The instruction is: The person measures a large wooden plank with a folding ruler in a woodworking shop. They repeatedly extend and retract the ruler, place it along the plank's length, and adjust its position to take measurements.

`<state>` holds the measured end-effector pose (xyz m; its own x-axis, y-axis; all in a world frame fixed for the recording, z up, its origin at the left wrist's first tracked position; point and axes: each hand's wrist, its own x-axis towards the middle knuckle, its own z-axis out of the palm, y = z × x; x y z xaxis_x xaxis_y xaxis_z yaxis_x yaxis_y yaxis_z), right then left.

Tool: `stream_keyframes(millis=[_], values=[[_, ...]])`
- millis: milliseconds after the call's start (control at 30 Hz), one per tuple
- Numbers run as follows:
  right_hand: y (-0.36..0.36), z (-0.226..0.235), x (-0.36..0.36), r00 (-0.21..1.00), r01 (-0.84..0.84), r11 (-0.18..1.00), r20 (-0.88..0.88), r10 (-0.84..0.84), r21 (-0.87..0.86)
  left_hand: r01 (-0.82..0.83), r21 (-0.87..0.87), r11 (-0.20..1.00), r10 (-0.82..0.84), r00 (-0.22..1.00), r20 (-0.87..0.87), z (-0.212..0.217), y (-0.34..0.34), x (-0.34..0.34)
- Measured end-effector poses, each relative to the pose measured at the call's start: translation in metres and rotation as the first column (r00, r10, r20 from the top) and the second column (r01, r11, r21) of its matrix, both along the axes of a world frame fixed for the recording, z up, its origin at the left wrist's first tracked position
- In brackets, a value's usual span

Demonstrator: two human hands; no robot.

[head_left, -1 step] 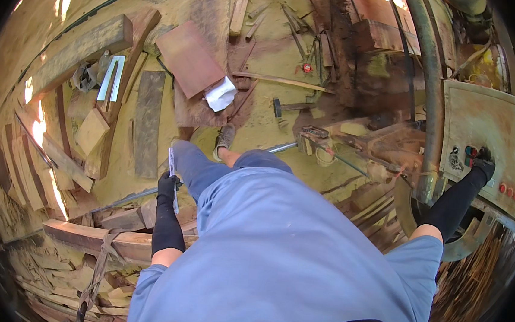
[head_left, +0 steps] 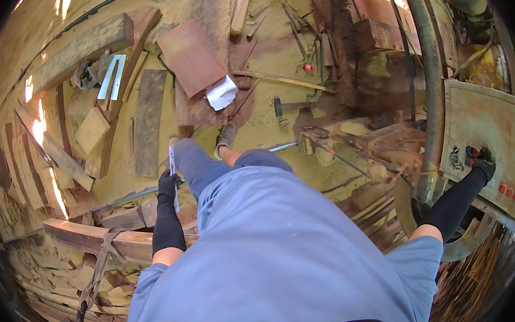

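Observation:
My left hand (head_left: 168, 183), in a black glove, is closed around a long, thin, pale ruler (head_left: 176, 177). The ruler stands roughly upright beside my left thigh, its upper end near my knee. Out to the right, my black-gloved right hand (head_left: 484, 166) rests against the face of a worn metal control box (head_left: 508, 120). Its fingers look curled in at a dark control, but the hand hides what they grip. Just left of those fingers sits a red and black switch (head_left: 470, 155). Several red buttons (head_left: 502, 189) lie below the hand.
A reddish-brown board (head_left: 191, 58) with a crumpled white sheet (head_left: 221, 93) lies ahead of my feet. A hammer (head_left: 278, 108) is on the dusty ground. Timber planks (head_left: 149, 122) cover the left side, and a thick beam (head_left: 91, 237) runs behind my left arm. A rusty wheel (head_left: 457, 250) stands below the box.

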<state>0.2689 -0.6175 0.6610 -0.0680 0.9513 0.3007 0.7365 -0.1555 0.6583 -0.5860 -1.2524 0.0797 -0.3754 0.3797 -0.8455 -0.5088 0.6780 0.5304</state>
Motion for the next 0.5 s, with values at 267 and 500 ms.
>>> stream_keyframes(millis=[267,500], values=[[0.002,0.005,-0.024,0.909,0.09,0.983,-0.416,-0.015,0.161,-0.018,-0.009,1.0,0.018,1.0,0.009,-0.003,-0.006,-0.012],[-0.026,0.027,-0.101,0.976,0.219,0.976,-0.019,-0.218,0.019,-0.143,0.084,0.986,0.144,0.99,0.003,-0.006,-0.048,-0.061]])
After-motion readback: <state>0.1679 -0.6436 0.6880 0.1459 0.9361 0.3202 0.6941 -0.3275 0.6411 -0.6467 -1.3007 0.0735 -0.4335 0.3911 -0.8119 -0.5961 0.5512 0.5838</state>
